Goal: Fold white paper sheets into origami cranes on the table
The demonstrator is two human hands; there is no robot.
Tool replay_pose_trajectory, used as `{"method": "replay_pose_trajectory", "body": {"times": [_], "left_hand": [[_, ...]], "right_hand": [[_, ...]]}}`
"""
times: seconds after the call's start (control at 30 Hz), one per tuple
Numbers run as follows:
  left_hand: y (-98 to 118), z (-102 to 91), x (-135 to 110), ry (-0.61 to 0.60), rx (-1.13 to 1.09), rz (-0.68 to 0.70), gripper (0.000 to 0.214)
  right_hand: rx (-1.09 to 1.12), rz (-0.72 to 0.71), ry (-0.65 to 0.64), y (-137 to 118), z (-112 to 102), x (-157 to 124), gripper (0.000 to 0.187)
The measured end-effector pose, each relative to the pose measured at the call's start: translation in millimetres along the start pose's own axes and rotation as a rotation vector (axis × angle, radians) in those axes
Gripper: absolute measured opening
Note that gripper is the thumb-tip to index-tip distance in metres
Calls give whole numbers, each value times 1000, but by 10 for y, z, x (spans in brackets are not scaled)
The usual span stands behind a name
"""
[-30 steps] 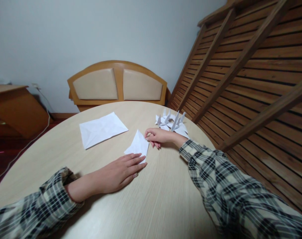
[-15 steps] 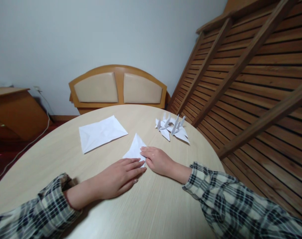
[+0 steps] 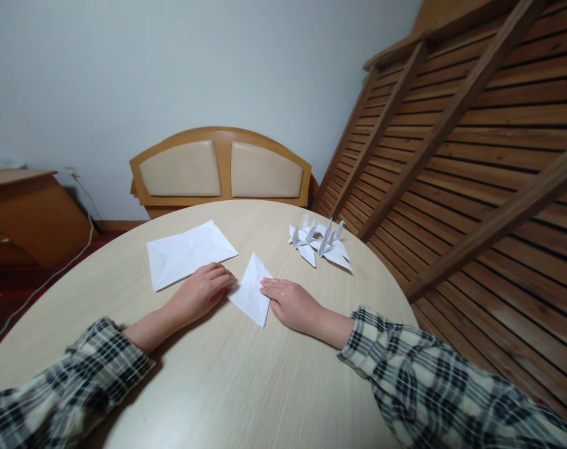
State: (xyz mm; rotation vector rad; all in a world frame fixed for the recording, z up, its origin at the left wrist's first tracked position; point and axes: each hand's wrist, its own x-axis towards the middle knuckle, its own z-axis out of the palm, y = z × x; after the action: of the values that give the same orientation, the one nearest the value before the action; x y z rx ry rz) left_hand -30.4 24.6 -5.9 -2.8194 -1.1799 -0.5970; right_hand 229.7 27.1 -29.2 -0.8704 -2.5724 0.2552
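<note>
A small piece of folded white paper (image 3: 252,299) lies on the round table, shaped like a kite with one point away from me and one toward me. My left hand (image 3: 203,290) is at its left corner, fingers curled and closed on the edge, the thumb hidden. On the right side, my right hand (image 3: 295,307) rests with its fingers stretched flat over the paper's edge, pressing it down. To the left, just beyond my left hand, is a larger creased sheet of white paper (image 3: 190,249).
Several white origami cranes (image 3: 319,240) stand clustered at the table's far right. The pale wooden table (image 3: 237,393) is round. Behind it is a headboard (image 3: 222,165) with cream panels. A slatted wooden frame (image 3: 475,162) leans at right; a desk (image 3: 31,215) stands left.
My left hand has moved left and away from me, off the paper's near part to its left corner, uncovering the near point. My right hand stays on the right edge.
</note>
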Motion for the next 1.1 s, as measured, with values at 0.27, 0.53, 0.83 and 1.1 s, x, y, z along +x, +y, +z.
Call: {"method": "replay_pose_trajectory", "body": {"times": [0.27,0.53,0.83,1.1], "left_hand": [[-53,21,21,6,-83,34,22],[-51,64,16,-10,-218,71,32],[-50,71,23,-16,-287,65,36],[-72,19,74,-52,-375,51,17]], "right_hand": [[-11,-6,35,2,22,9,40],[-105,-64,8,-26,1,-9,40],[-231,-111,-37,-60,3,-13,35],[-193,-144,-39,-22,16,1,35]]}}
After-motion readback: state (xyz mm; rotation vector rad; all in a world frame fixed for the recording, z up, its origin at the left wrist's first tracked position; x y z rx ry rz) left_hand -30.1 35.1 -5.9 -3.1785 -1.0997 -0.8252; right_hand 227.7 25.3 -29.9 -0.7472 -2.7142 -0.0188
